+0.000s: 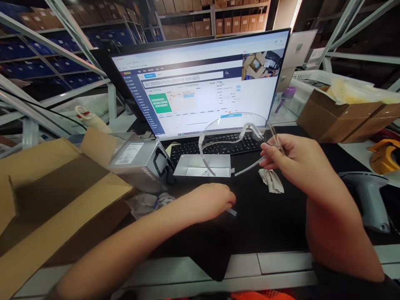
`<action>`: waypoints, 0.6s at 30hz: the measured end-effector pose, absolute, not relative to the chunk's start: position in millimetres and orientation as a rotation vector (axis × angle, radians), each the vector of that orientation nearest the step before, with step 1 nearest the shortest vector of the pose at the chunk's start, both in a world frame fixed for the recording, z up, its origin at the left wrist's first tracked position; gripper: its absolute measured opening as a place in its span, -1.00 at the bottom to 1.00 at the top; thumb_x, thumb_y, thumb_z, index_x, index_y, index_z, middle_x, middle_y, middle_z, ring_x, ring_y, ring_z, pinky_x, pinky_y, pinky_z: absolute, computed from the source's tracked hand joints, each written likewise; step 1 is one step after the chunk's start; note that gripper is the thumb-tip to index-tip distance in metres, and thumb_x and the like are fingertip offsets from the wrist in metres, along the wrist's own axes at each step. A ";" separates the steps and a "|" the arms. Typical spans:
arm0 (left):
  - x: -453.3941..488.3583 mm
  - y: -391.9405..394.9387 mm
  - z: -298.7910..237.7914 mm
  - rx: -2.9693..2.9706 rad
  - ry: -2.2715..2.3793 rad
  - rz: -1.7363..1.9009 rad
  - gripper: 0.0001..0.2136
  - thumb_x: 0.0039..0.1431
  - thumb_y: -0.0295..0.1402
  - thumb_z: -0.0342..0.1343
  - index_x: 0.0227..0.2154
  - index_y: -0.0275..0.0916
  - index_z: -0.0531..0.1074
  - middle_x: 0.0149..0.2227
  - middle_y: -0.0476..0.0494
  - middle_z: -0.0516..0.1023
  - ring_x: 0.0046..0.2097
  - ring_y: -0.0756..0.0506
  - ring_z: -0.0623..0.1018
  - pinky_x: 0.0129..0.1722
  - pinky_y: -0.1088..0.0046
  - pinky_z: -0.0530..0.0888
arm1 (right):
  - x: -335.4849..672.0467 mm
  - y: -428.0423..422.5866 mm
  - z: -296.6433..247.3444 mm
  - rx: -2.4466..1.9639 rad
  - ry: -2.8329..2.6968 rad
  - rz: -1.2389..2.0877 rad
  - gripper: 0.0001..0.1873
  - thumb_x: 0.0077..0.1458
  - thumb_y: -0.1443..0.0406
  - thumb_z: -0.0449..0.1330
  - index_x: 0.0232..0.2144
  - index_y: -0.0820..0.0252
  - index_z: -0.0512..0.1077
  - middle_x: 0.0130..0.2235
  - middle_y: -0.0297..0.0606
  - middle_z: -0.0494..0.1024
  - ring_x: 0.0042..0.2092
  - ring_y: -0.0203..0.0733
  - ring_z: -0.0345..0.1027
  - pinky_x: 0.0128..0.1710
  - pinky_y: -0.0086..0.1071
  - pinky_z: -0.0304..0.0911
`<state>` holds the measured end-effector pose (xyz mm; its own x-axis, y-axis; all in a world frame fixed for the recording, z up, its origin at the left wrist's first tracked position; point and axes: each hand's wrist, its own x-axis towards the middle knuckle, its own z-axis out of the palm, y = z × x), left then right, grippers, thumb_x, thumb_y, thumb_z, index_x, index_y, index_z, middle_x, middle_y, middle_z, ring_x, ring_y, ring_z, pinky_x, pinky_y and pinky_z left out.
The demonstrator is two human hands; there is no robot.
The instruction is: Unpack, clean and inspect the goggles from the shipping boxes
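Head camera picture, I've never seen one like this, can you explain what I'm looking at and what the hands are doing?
The camera sits on a person's head and looks down at their own bare hands over a dark desk mat. The right hand holds up clear glasses by one temple. The left hand rests low on the mat, pinching a small clear strip. Behind them are a keyboard, a monitor, a small open white box and a grey box. A cardboard box lies left, a handheld scanner right.
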<state>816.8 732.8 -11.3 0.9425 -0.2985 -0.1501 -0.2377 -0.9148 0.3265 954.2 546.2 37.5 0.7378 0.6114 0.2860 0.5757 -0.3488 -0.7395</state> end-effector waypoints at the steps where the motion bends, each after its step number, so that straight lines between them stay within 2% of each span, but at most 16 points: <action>1: 833.4 727.8 -17.7 2.808 -0.421 -0.456 -0.85 0.19 -0.46 0.17 -0.22 -0.14 0.59 -0.22 -0.07 0.63 -0.24 -0.10 0.58 -0.31 0.46 0.41 | 956.4 542.8 39.5 -2.041 -0.882 0.029 -0.59 0.24 -0.03 0.16 -0.42 0.18 0.41 -0.46 -0.26 0.62 -0.42 -0.14 0.58 -0.48 -0.44 0.32; 3: 863.4 715.6 -29.3 2.860 -0.459 -0.770 -0.83 0.11 -0.48 0.24 -0.23 -0.17 0.60 -0.24 -0.09 0.64 -0.28 -0.12 0.58 -0.36 0.43 0.39 | 961.2 534.2 44.5 -2.062 -0.842 -0.010 -0.61 0.24 -0.01 0.17 -0.42 0.18 0.41 -0.45 -0.26 0.63 -0.42 -0.16 0.58 -0.47 -0.45 0.32; 5: 887.8 703.5 -38.9 2.886 -0.477 -0.960 -0.88 -0.03 -0.48 0.35 -0.38 -0.20 0.59 -0.39 -0.04 0.61 -0.39 -0.09 0.53 -0.41 0.44 0.36 | 965.6 525.3 49.7 -2.085 -0.800 -0.040 -0.62 0.24 0.00 0.18 -0.41 0.18 0.42 -0.43 -0.26 0.65 -0.42 -0.17 0.59 -0.47 -0.48 0.31; 8: 909.4 693.8 -50.8 2.839 -0.533 -1.125 -0.74 -0.31 -0.47 0.50 -0.63 -0.21 0.46 -0.63 0.08 0.45 -0.51 -0.03 0.44 -0.46 0.48 0.32 | 969.9 515.4 55.2 -2.092 -0.750 -0.079 -0.62 0.24 0.00 0.18 -0.42 0.18 0.42 -0.42 -0.26 0.65 -0.41 -0.18 0.59 -0.48 -0.50 0.30; 10: 911.9 695.9 -57.8 2.825 -0.572 -1.144 -0.67 -0.38 -0.39 0.54 -0.63 -0.21 0.44 -0.62 0.09 0.42 -0.50 -0.04 0.43 -0.48 0.48 0.30 | 971.1 512.3 56.5 -2.082 -0.745 -0.091 -0.62 0.24 0.00 0.18 -0.41 0.18 0.42 -0.42 -0.27 0.65 -0.41 -0.19 0.60 -0.48 -0.50 0.31; 13: 901.7 707.9 -65.2 2.857 -0.674 -0.991 -0.61 -0.35 -0.28 0.55 -0.45 -0.19 0.49 -0.41 0.02 0.51 -0.37 -0.09 0.49 -0.49 0.45 0.24 | 972.5 512.1 55.0 -2.054 -0.767 -0.090 -0.63 0.24 0.01 0.18 -0.38 0.18 0.44 -0.42 -0.27 0.65 -0.41 -0.18 0.60 -0.47 -0.49 0.34; 15: 891.6 716.5 -67.1 2.872 -0.738 -0.881 -0.69 -0.23 -0.37 0.50 -0.41 -0.18 0.49 -0.29 -0.01 0.52 -0.30 -0.09 0.51 -0.48 0.45 0.23 | 974.4 513.9 52.1 -2.020 -0.778 -0.077 -0.63 0.24 0.01 0.18 -0.38 0.18 0.44 -0.43 -0.27 0.64 -0.40 -0.16 0.60 -0.47 -0.48 0.37; 18: 878.9 725.0 -66.5 2.839 -0.780 -0.848 -0.84 -0.06 -0.50 0.37 -0.49 -0.20 0.48 -0.24 -0.04 0.51 -0.26 -0.07 0.52 -0.43 0.46 0.30 | 978.2 517.2 46.6 -1.997 -0.792 -0.064 -0.61 0.24 -0.02 0.18 -0.40 0.18 0.43 -0.44 -0.27 0.63 -0.41 -0.14 0.60 -0.49 -0.45 0.39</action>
